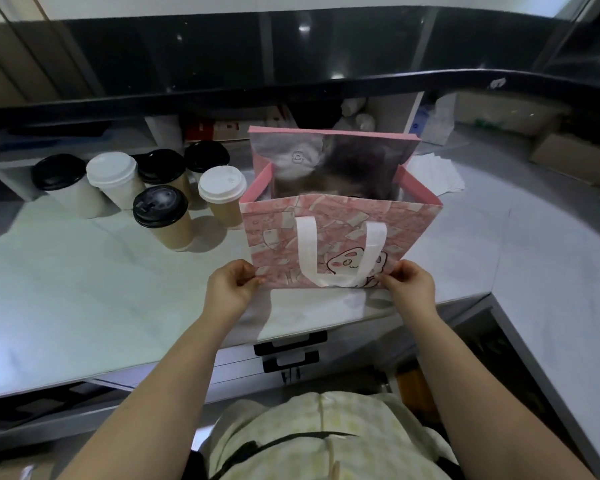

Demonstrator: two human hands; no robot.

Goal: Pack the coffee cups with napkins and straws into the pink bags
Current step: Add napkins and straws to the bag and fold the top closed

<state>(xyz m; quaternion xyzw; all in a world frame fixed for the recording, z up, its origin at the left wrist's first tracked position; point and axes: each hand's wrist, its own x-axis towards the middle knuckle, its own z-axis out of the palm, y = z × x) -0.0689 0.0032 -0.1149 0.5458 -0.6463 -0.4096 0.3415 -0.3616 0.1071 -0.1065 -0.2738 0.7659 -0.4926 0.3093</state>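
A pink bag [278, 237] with a cartoon print and white handles stands open on the white counter [84, 289]. Its silver lining shows inside. My left hand [234, 284] pinches the bag's lower left corner, and my right hand [409, 284] pinches its lower right corner. Left of the bag stand several lidded paper coffee cups: a black-lidded brown cup [165, 216] in front, a white-lidded brown cup [222, 195] beside the bag, and others [113, 178] behind. White napkins [433, 174] lie behind the bag on the right. I see no straws.
A raised black ledge [291, 88] runs along the back over shelves holding boxes and packets. A cardboard box [575, 161] sits at the far right. Drawers with black handles [291, 351] lie under the counter's front edge.
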